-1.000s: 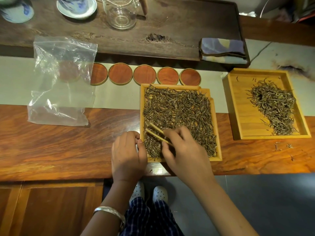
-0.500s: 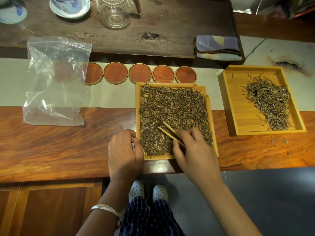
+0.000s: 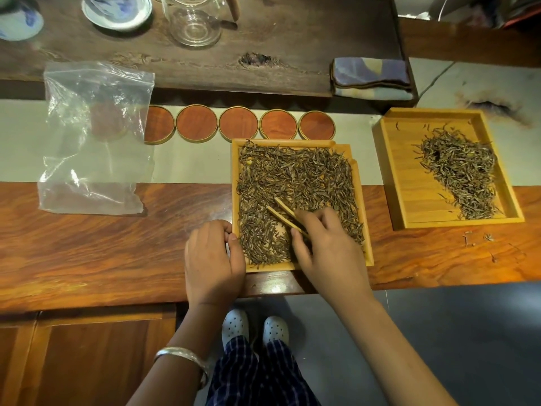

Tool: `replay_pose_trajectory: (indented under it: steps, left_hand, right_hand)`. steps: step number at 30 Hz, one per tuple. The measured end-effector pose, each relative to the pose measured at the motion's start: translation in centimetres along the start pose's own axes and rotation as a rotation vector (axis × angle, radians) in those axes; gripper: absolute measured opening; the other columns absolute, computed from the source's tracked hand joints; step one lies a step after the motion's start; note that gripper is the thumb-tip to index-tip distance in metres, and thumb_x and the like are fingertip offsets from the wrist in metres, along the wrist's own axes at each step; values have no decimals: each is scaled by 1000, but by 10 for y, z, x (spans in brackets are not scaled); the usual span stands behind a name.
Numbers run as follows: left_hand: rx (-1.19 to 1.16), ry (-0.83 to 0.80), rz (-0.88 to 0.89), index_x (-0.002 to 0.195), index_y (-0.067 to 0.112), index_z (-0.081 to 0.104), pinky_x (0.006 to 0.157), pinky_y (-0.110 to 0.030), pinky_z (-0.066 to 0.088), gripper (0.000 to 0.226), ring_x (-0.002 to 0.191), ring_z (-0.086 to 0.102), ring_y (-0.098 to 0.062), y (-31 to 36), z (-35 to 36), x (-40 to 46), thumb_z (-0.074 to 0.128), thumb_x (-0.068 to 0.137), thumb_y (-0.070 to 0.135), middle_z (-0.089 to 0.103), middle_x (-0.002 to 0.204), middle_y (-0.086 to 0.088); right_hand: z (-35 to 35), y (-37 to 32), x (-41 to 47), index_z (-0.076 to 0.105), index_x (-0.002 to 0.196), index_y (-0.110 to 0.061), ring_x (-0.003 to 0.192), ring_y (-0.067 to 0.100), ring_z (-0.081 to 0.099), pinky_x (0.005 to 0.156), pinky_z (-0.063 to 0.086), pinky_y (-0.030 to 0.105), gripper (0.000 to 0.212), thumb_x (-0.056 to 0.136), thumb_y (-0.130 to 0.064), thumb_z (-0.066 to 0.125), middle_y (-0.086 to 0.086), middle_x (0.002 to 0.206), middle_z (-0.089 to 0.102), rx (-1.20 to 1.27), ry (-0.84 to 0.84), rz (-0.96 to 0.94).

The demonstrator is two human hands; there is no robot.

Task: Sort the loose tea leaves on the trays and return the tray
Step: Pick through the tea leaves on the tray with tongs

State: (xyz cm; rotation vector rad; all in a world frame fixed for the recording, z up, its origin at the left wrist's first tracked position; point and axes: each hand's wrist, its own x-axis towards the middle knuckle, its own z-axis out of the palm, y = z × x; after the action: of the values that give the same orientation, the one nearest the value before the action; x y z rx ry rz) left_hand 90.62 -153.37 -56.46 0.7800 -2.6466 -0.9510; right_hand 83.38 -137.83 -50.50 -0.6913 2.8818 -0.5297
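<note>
Both hands are positioned at the near tray (image 3: 367, 230), which lies at the near edge of the wooden table (image 3: 102, 244). Its left rim is gripped by the left hand (image 3: 212, 262), with the thumb laid over the rim and the fingers curled at the outer side. Bamboo tweezers (image 3: 285, 213) are pinched by the right hand (image 3: 325, 244), and their tips are set apart over the tea leaves (image 3: 295, 183) that cover nearly the whole floor of this tray. Whether a leaf is caught between the tips cannot be determined.

A second tray (image 3: 409, 197) is placed to the right, well apart from the first, and a smaller heap of leaves (image 3: 462, 174) is held in its right half. A few stray leaves (image 3: 475, 238) are scattered on the table just near of it.

A clear plastic bag (image 3: 93, 136) is laid at the left. A row of round wooden coasters (image 3: 238, 123) is set just beyond the near tray. On the dark tea board (image 3: 292, 33) at the far side, a glass pitcher (image 3: 194, 22), a saucer (image 3: 117, 11) and a folded cloth (image 3: 370, 77) are found.
</note>
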Motion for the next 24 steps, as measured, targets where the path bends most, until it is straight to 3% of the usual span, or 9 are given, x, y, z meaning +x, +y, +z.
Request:
replay_pose_trajectory:
  steps: [7,17,21,24]
  left_hand:
    - [3,-12,-17,84,12,53,71,-39,36,11,77,45,-26,0,-1,1,44,84,19,53,80,-4]
    - [8,-19,-28,84,10,54,71,-37,34,12,76,44,-25,4,-3,1,45,84,17,51,79,-4]
    - [4,-21,-29,84,10,53,71,-34,32,11,76,41,-21,4,-3,1,45,84,17,45,79,2]
    - [0,-23,-31,85,11,53,70,-35,32,10,75,41,-21,5,-4,1,45,84,17,44,79,3]
  right_hand:
    - [-4,4,-17,64,113,-13,58,16,57,39,44,25,27,89,-25,59,5,95,56,-33,66,11]
    - [-1,5,-16,64,112,-12,61,20,59,42,47,29,26,89,-23,62,6,96,56,-36,79,80]
    - [-5,13,-17,64,112,-12,64,21,60,44,36,21,27,87,-22,64,6,97,57,-16,116,137]
    - [-5,13,-16,64,112,-13,66,22,61,47,37,22,26,88,-23,63,5,99,56,-43,70,139]
